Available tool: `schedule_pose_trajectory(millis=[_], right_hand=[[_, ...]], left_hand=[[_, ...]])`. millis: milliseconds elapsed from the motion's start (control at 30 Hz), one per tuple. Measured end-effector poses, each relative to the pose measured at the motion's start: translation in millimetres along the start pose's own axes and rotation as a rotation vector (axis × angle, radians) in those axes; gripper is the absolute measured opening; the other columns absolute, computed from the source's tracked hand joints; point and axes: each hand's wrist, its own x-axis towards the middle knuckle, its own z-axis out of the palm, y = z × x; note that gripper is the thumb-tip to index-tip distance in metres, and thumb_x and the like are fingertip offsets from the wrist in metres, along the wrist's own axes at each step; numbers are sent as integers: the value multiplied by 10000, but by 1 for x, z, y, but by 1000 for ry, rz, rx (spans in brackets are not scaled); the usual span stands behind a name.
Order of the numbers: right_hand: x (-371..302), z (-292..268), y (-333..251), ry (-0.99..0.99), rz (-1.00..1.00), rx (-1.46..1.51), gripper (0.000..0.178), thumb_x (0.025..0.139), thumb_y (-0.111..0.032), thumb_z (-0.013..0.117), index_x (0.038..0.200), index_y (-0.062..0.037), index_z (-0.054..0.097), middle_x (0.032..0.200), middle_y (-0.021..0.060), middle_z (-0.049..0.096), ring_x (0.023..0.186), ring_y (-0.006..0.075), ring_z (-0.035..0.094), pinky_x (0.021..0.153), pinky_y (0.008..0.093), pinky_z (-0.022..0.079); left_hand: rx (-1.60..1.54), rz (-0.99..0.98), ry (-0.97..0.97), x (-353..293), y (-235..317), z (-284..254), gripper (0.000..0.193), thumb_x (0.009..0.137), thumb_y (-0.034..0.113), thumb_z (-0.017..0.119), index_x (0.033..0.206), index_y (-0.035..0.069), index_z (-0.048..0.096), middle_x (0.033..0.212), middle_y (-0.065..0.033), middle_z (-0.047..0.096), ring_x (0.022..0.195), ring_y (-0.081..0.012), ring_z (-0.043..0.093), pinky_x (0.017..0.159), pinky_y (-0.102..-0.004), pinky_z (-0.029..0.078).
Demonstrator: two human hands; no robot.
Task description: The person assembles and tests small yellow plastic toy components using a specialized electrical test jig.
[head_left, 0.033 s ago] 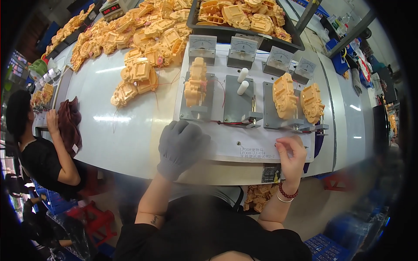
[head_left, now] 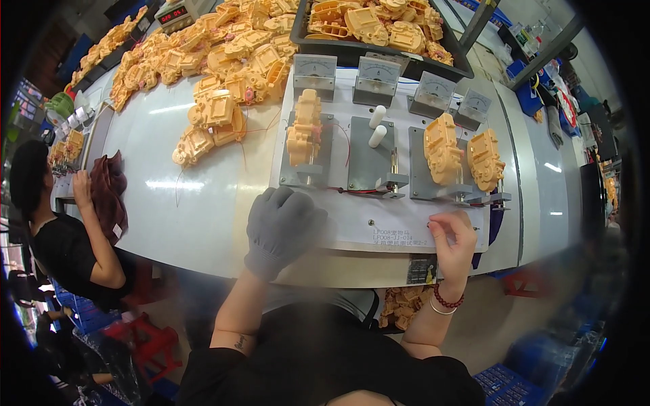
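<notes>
My left hand (head_left: 283, 227), in a grey glove, rests curled at the left front edge of the white test board (head_left: 332, 227). Its fingers fold under, so anything inside is hidden. My bare right hand (head_left: 455, 242) is at the board's right front, thumb and forefinger pinched; whatever lies between them is too small to tell. Yellow plastic gearbox housings stand on grey fixtures: one upright at the left (head_left: 304, 128), one (head_left: 443, 150) and another (head_left: 485, 161) at the right. Between them, a grey fixture plate (head_left: 364, 159) bears two white pegs (head_left: 378, 137) and no housing.
Several analog meters (head_left: 378, 78) line the board's back. Behind stands a black tray (head_left: 467, 68) of yellow housings. A large heap of housings (head_left: 203, 51) covers the back left, with a few nearer ones (head_left: 211, 125) trailing wires. A co-worker (head_left: 74, 237) sits at the left beside a brown cloth (head_left: 108, 193).
</notes>
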Motion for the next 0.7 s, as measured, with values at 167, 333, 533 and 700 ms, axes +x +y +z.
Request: schedule_pose_trajectory(millis=[167, 333, 533, 700], right_hand=[[3, 0, 2, 14, -53, -16, 55, 834, 15, 684, 884, 23, 662, 841, 99, 616, 724, 188, 618, 661, 276, 496], [-2, -2, 1, 52, -72, -31, 53, 819, 25, 686, 856, 18, 648, 832, 107, 601, 721, 213, 609, 642, 292, 503], [-5, -1, 7, 55, -90, -10, 109, 786, 4, 700, 869, -26, 636, 809, 94, 593, 756, 243, 570, 650, 337, 458], [5, 18, -12, 393, -34, 355, 346, 767, -61, 756, 1066, -23, 585, 882, 74, 613, 811, 179, 578, 669, 295, 465]], left_hand=[[-6, -7, -8, 2, 0, 2, 167, 710, 131, 754, 722, 75, 597, 729, -67, 570, 717, -284, 550, 661, -395, 449], [-64, 9, 99, 0, 4, -2, 157, 703, 69, 757, 735, 78, 604, 728, -55, 582, 709, -256, 563, 641, -370, 456], [-159, 216, 195, 55, 70, -43, 176, 708, 47, 763, 811, 78, 624, 742, -50, 601, 697, -251, 560, 649, -358, 460], [-33, 355, -220, 121, 107, 19, 343, 879, 380, 637, 1076, 100, 623, 831, -118, 665, 786, -325, 654, 710, -429, 497]])
